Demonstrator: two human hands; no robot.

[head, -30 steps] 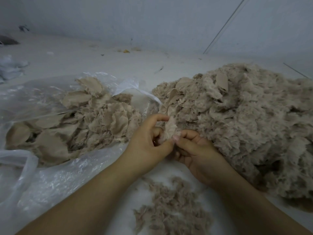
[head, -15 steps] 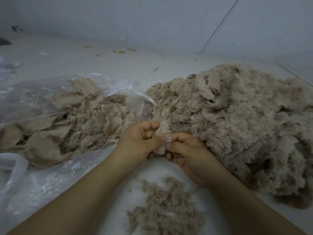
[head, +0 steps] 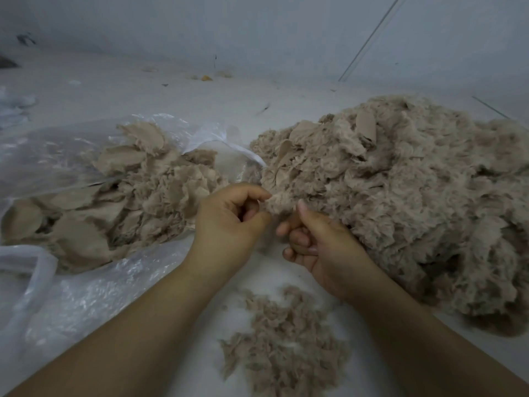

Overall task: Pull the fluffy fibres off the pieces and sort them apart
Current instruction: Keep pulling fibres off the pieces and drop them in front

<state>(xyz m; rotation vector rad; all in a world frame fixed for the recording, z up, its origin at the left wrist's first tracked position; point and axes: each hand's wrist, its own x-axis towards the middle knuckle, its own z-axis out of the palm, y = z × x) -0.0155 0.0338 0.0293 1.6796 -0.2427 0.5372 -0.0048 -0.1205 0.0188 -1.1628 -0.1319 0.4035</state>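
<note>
Left hand (head: 229, 222) and right hand (head: 315, 242) both pinch one fluffy piece (head: 279, 202) between them, at big pile's (head: 400, 196) near-left edge; pulled fibres (head: 286, 345) lie directly below on floor.

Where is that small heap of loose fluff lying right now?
In the head view the small heap of loose fluff lies low in the middle on the white surface, between the person's forearms and nearer the camera than both hands.
</note>
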